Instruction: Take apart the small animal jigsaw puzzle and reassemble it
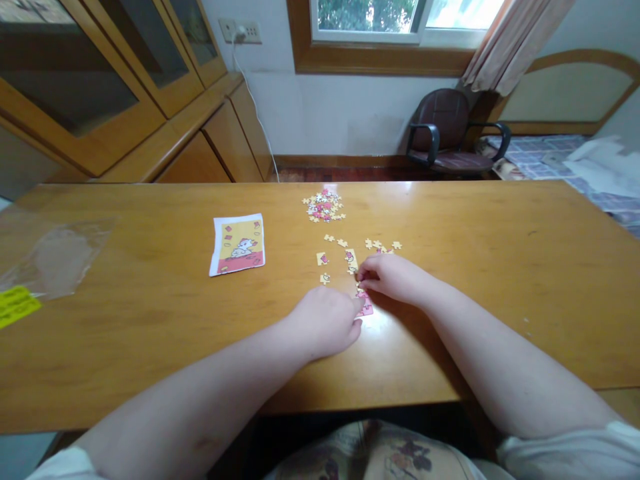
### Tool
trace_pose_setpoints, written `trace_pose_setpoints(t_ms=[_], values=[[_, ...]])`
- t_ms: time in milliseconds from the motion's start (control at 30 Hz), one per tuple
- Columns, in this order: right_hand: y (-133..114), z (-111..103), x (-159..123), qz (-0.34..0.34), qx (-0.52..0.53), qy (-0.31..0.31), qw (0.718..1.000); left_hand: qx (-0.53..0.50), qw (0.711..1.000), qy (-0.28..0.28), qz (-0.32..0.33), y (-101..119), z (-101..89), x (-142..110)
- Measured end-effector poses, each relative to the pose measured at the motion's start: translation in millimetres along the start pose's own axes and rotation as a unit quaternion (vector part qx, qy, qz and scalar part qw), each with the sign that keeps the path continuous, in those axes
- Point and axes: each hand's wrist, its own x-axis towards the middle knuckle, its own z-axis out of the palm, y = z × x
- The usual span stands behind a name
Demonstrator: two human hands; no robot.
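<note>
My left hand [325, 322] reaches over the table with its index finger lying on a joined pink puzzle section [368, 309]; thumb and index finger are a little apart. Beyond it, my right hand [393, 275] is closed in a pinch at a small puzzle piece [358, 285], partly hidden by the fingertips. Just left of those fingertips is a joined yellow strip of puzzle pieces [351, 260]. Two lone bits lie farther left: a yellow corner piece [321, 259] and a yellow piece [325, 279]. More loose yellow pieces [375, 245] lie behind my right hand, which covers part of them.
A heap of mixed puzzle pieces [324, 206] lies near the far edge of the wooden table [150, 320]. On the left are a picture sheet [239, 245] with a white animal and a clear plastic bag [63, 257]. An armchair [443, 130] stands behind the table.
</note>
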Motion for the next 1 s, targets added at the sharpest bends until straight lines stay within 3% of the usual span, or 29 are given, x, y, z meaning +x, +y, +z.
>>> trace_pose_setpoints(t_ms=[133,267,467,633,833,1000], values=[[2,-8,-2,0.015,0.006,0.039,0.999,-0.022,1.000,0.016,-0.002,-4,3.8,3],[14,-22,-4,0.097,-0.045,0.128,0.986,-0.057,0.997,0.047,0.022,-8,6.8,8],[30,-37,-7,0.183,-0.109,0.178,0.961,-0.069,0.991,0.110,-0.017,-18,5.1,13],[35,-40,-9,0.228,-0.130,0.178,0.948,-0.035,0.991,0.112,-0.060,-27,7.3,16],[44,-40,-8,0.225,-0.144,0.169,0.949,-0.034,0.993,0.088,-0.067,-31,8.7,18],[45,-36,-6,0.211,-0.140,0.162,0.954,-0.036,0.992,0.099,-0.063,-33,11.2,18]])
